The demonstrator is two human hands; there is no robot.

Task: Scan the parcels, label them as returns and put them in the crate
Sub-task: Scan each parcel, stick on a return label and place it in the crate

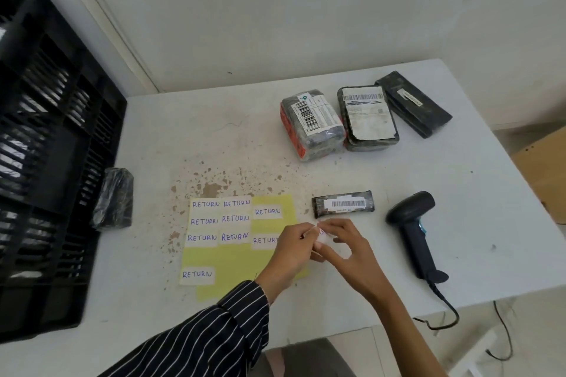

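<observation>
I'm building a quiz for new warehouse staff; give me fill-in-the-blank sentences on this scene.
1. The left hand and right hand pinch one white ____ between them.
2. The yellow sheet bears the word ____ many times.
3. The scanner lies ____ of the small parcel.
4. ____ parcels lie at the far side of the table.
Missing: label; RETURN; right; Three.

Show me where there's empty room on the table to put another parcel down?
Bare table lies behind the label sheet, between the crate and the orange-edged parcel. More lies right of the scanner, up to the table edge. It is crowded in the middle, where the left hand and right hand pinch a label near the small parcel.
</observation>
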